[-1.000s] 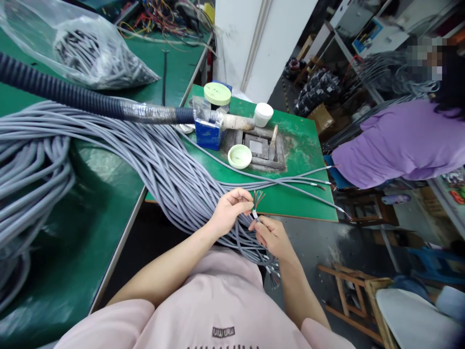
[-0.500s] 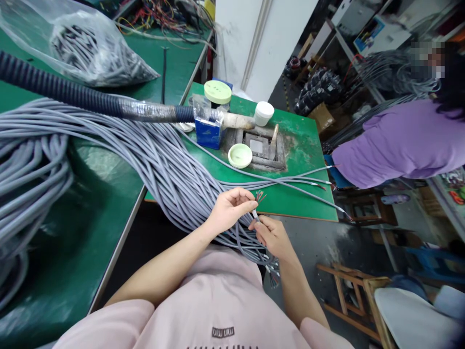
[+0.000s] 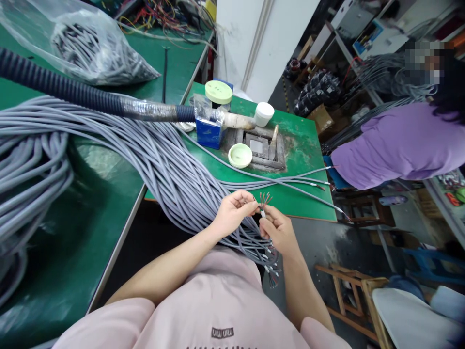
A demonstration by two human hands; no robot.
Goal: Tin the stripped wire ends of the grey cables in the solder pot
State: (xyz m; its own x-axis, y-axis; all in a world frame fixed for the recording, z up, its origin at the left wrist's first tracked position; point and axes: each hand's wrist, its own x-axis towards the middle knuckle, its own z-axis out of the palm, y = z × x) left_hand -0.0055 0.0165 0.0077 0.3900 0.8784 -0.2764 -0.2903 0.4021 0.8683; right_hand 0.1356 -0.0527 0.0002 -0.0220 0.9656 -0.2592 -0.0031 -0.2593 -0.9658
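Observation:
Both my hands are raised in front of my chest over a large bundle of grey multicore cables point(image 3: 160, 165). My right hand point(image 3: 278, 230) pinches one cable end just below a short white sleeve point(image 3: 263, 214). Thin coloured wires point(image 3: 265, 198) fan out from that end, mostly reddish and green. My left hand point(image 3: 234, 213) has its fingertips against the same end, with other grey cables running under the wrist. Further cable ends point(image 3: 272, 264) with bare coloured wires dangle below my hands. Several more grey cables point(image 3: 276, 180) lie across the green bench.
Ahead stands a green workbench point(image 3: 305, 145) holding a metal pot in a frame, a blue box, white and pale green tubs, and a foil-wrapped black corrugated hose. A person in a purple shirt point(image 3: 399, 148) stands right. Wooden stools stand lower right on the floor.
My hands have shifted slightly to the right and the cable end has turned upward, so its coloured wires fan out more clearly above my fingertips.

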